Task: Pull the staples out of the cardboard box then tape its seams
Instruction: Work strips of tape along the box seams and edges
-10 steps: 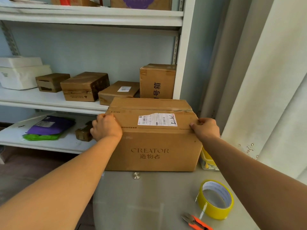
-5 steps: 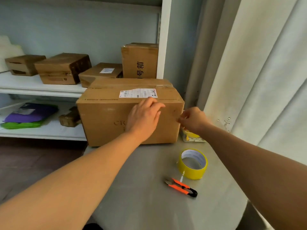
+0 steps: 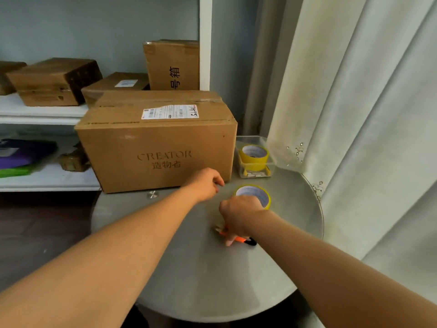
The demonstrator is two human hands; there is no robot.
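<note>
Head view shows the cardboard box (image 3: 156, 140) at the tabletop's (image 3: 194, 275) back edge, the right hand (image 3: 238, 215) curling onto orange pliers (image 3: 238, 238) before it, the left hand (image 3: 205, 183) loosely curled, holding nothing; a shallow pinch may drop them.

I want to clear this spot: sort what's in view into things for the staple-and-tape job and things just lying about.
For the job:
- CREATOR cardboard box on the round table
- orange cutters, right hand on them
- yellow tape roll on the table
- left hand, by the box's lower front

Lying about:
- spare tape roll in the clear tub
- shelf boxes
- purple parcel
- curtain
</note>
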